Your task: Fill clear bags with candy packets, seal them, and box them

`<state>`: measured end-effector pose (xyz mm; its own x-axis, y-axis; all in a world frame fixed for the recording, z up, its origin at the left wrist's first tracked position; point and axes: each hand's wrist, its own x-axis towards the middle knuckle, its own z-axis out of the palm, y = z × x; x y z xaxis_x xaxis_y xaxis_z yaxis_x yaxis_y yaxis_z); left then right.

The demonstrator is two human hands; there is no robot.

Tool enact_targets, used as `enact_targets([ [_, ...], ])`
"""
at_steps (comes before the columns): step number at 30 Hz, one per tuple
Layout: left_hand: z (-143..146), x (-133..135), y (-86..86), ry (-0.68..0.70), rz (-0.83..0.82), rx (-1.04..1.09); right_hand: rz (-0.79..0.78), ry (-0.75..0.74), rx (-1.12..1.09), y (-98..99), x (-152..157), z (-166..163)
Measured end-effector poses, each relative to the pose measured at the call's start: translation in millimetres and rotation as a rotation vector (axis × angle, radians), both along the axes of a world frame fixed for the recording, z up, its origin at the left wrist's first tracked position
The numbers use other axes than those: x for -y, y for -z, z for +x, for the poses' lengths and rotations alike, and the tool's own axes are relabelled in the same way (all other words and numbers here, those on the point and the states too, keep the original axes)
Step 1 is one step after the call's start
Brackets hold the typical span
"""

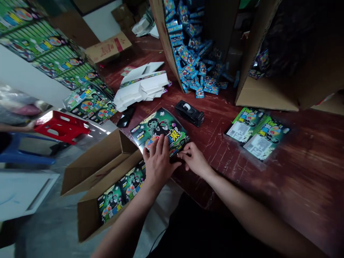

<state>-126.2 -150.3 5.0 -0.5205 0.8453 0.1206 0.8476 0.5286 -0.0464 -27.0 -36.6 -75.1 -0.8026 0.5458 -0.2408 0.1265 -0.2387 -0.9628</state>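
Note:
A green and black printed box (158, 129) lies flat near the front edge of the dark red wooden table (295, 168). My left hand (158, 161) rests on its near end, fingers stretched flat over the lid. My right hand (194, 159) is beside it at the box's near right corner, fingers pinched together against the edge; what they pinch is too small to make out. A black tape dispenser (189, 112) sits just behind the box.
An open cardboard carton (107, 186) on the floor at the left holds more green boxes. Flat white box blanks (142, 86), a tipped carton spilling blue packets (190, 61), another large carton (271, 89) and two flat green sleeves (255, 132) lie on the table. A red stool (61, 125) stands left.

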Motion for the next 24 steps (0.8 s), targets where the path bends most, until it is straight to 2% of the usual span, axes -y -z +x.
enact_targets([
  [7,4.0,-15.3,-3.8,-0.126,0.117,0.001,0.134,0.005,0.147,-6.3,-6.5,-14.5],
  [13,3.9,-17.5,7.5,-0.105,0.162,-0.015,0.243,-0.032,0.343,-13.4,-9.2,-20.3],
  [17,5.2,-16.7,8.3,-0.090,0.187,0.007,0.401,-0.018,0.502,-20.0,-18.5,-18.3],
  [19,0.3,-13.3,3.5,-0.075,0.217,0.074,0.565,-0.016,0.608,-24.3,-23.7,-16.2],
  [22,-20.7,-0.4,-4.9,-0.103,0.384,0.326,0.835,-0.071,0.765,-30.1,-30.0,-13.1],
  [24,-37.0,13.5,-7.2,-0.283,0.625,0.490,0.916,-0.052,0.765,-33.3,-30.2,-10.6],
])
